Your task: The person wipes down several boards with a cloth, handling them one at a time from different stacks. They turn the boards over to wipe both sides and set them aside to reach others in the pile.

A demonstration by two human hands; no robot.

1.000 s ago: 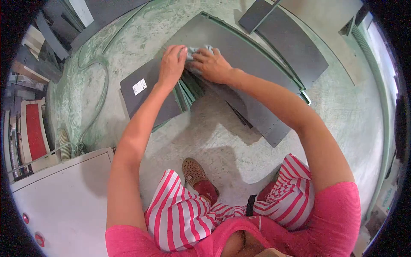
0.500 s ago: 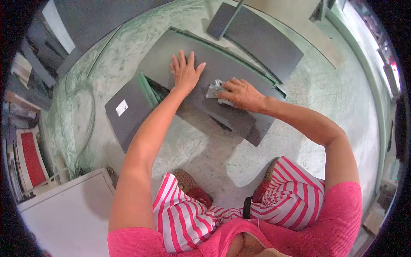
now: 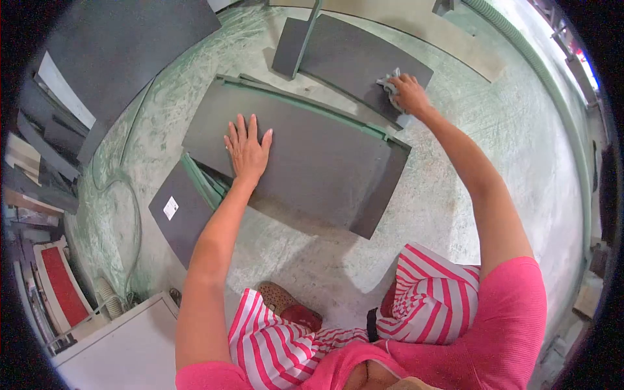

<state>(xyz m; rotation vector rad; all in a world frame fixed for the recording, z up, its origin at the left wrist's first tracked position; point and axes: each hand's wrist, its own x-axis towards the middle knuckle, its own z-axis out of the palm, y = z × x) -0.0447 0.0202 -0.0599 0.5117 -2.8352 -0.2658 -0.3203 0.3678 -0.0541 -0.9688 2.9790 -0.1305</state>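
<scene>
My left hand [image 3: 247, 149] lies flat with spread fingers on a large dark grey panel [image 3: 305, 169], which has a green strip along its far edge. My right hand [image 3: 411, 96] grips a crumpled grey-white rag [image 3: 392, 86], reaching out over the right part of another dark panel [image 3: 354, 55] farther away. Part of the rag is hidden under my fingers. Left of the large panel rests a smaller dark board [image 3: 174, 224] with a white label [image 3: 170, 208] and a green edge.
A white cabinet-like top [image 3: 123, 344] stands at lower left, near a red-faced curved piece [image 3: 63, 285]. Dark sheets [image 3: 130, 58] lean at upper left. A cable [image 3: 138, 221] snakes over the concrete floor [image 3: 448, 214]. A ribbed hose [image 3: 552, 91] curves along the right.
My right hand has moved with the rag from the large panel, away and right to the farther panel. My left hand stays flat on the large panel. The view has shifted.
</scene>
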